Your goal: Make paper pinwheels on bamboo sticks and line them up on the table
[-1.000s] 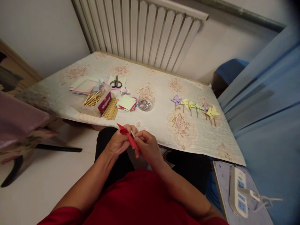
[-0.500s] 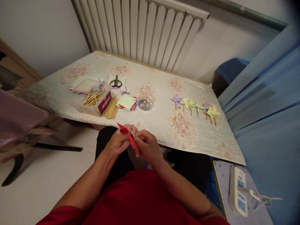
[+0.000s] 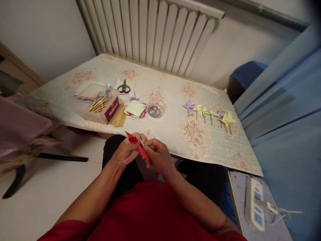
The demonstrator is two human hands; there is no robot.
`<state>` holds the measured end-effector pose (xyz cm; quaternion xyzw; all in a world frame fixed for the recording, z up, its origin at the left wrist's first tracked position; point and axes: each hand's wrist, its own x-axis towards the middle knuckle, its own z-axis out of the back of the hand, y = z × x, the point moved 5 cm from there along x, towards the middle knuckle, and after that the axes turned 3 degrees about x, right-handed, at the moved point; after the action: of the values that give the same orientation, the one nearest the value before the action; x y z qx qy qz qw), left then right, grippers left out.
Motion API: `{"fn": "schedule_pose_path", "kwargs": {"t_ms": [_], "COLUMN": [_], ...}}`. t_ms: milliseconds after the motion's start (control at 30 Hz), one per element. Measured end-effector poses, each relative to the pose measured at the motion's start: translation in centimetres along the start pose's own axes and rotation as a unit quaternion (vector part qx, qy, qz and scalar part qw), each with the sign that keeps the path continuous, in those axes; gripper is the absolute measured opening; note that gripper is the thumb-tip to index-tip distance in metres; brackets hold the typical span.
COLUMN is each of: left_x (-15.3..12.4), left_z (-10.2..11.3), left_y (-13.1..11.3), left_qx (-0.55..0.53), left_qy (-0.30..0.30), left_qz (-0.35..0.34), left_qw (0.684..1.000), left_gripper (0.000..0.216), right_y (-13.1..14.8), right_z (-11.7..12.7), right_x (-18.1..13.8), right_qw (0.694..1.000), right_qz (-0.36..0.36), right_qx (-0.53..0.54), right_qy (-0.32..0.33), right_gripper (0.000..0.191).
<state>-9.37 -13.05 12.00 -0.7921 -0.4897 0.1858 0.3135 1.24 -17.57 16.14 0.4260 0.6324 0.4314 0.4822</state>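
Note:
Over my lap, just in front of the table edge, my left hand [image 3: 127, 151] grips a red paper pinwheel [image 3: 142, 153] with folded blades. My right hand [image 3: 159, 154] pinches a short wooden stick [image 3: 141, 143] against the middle of the pinwheel. A small dark spot shows where stick and paper meet; the fingers hide most of the stick. Beyond my hands, a clear round dish [image 3: 156, 108] of small metallic pins stands on the table. Left of it lies a stack of coloured paper squares [image 3: 135, 109].
A clear plastic box [image 3: 102, 106] holds wooden sticks, with more sticks [image 3: 117, 115] beside it. Black scissors [image 3: 124, 87] lie on paper behind. Several finished pinwheels [image 3: 204, 111] lie in a row at right. A power strip [image 3: 255, 204] sits on a side surface at lower right.
Almost nothing differs. Both hands stay in the same place on the red pinwheel and stick, with only a very slight shift of the right fingers.

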Motion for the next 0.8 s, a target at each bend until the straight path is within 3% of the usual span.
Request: {"fn": "schedule_pose_path", "kwargs": {"t_ms": [800], "left_x": [0.14], "left_z": [0.21], "left_y": [0.38], "left_qx": [-0.002], "left_qy": [-0.008], "left_qz": [0.011], "left_qw": [1.0], "left_gripper": [0.027], "right_y": [0.02], "right_z": [0.34], "right_x": [0.14], "right_qw": [1.0], "right_qz": [0.019], "right_qx": [-0.012], "right_qy": [0.001], "right_gripper": [0.011]}}
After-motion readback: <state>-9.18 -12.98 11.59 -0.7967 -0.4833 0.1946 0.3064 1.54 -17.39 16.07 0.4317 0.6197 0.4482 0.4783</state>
